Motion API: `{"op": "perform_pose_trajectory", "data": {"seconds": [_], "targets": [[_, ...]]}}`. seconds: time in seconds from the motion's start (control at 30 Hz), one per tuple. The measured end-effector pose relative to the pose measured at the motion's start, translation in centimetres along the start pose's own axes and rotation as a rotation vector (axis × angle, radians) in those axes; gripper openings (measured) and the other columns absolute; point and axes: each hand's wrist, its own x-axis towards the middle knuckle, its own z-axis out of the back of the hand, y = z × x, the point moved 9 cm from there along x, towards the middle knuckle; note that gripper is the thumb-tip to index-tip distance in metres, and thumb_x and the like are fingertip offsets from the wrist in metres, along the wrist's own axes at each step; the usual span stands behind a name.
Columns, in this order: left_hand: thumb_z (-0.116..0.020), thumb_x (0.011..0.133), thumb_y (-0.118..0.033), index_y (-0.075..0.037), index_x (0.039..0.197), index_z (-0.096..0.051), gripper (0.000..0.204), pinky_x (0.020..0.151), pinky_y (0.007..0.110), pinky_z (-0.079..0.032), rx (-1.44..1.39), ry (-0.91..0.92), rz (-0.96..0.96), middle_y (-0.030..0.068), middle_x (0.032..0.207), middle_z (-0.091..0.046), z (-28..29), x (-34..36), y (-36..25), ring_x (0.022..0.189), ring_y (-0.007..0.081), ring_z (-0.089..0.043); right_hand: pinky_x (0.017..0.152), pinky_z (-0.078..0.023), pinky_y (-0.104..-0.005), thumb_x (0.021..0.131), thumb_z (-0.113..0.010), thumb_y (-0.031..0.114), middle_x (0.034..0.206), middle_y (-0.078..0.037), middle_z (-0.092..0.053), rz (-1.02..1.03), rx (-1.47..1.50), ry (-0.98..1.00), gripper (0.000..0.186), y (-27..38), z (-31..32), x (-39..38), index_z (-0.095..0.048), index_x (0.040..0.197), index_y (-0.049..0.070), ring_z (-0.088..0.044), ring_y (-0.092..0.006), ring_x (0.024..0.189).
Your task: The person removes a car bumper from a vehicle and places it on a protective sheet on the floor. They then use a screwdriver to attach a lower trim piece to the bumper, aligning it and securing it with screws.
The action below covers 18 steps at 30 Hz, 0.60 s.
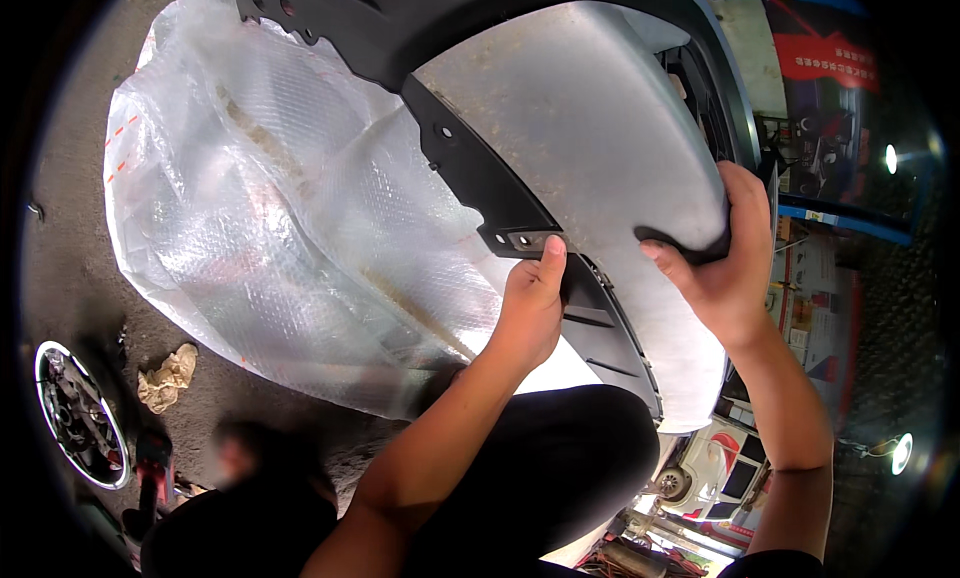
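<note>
We have a silver-grey bumper-like panel (pixel 570 108) with a black perforated strip (pixel 480 158) along its left border, over the right side of a bubble-wrap sheet (pixel 270 198). The sheet bears orange dashes; pale characters are printed on a red banner (pixel 825 60) at the upper right.

The panel lies between and ahead of our hands. Our left hand (pixel 533 303) holds the strip's lower end, thumb on top beside its holes, fingers mostly hidden. Our right hand (pixel 740 268) is spread around the panel's right edge, thumb on the silver face near a dark opening.

Our black-clothed knee (pixel 570 433) sits just below the left hand, narrowing the room there. Left of the strip the sheet stretches wide, and past its left edge runs the dark floor (pixel 60 268). Near the sheet's lower-left edge lie crumpled paper (pixel 168 378) and a round, silver-rimmed wheel (pixel 80 415).
</note>
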Motion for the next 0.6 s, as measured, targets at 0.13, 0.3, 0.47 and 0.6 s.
{"op": "perform_pose_trajectory", "data": {"seconds": [0.13,0.3,0.47,0.6], "targets": [[-0.046,0.099,-0.051,0.008,0.13,-0.046,0.066,0.113,0.039,-0.029,0.026,-0.02,-0.014,0.014,0.14,-0.048,0.5,-0.1,0.2,0.131,0.0238,-0.043,0.085,-0.046,-0.0404,0.063,-0.09,0.029,0.111,-0.019,-0.054,-0.011,0.062,0.016,0.077,0.0,-0.3,0.2,-0.049,0.12,-0.004,-0.056,-0.035,0.097],[-0.044,0.1,-0.051,0.007,0.129,-0.047,0.065,0.113,0.039,-0.029,0.076,-0.063,0.023,0.0137,0.139,-0.049,0.9,-0.2,0.8,0.131,0.0232,-0.043,0.084,-0.046,-0.0401,0.065,-0.089,0.027,0.107,-0.019,-0.053,-0.029,0.104,0.053,0.074,-0.2,-0.3,0.0,-0.049,0.118,-0.005,-0.056,-0.0347,0.095],[-0.042,0.101,-0.049,0.008,0.128,-0.047,0.063,0.11,0.036,-0.033,0.136,-0.093,0.05,0.0136,0.135,-0.051,1.2,0.3,1.1,0.126,0.0223,-0.046,0.082,-0.046,-0.0403,0.066,-0.088,0.025,0.104,-0.02,-0.053,0.005,0.085,0.031,0.072,0.6,-0.2,0.2,-0.049,0.118,-0.005,-0.055,-0.0358,0.092],[-0.045,0.098,-0.056,0.008,0.124,-0.049,0.069,0.088,0.035,-0.05,0.065,-0.175,-0.047,0.0129,0.109,-0.059,3.5,0.7,-0.1,0.095,0.0215,-0.06,0.08,-0.046,-0.0406,0.067,-0.087,0.02,0.104,-0.019,-0.054,-0.037,0.134,0.038,0.069,0.7,-0.4,0.4,-0.049,0.119,-0.004,-0.056,-0.0363,0.091]]}}
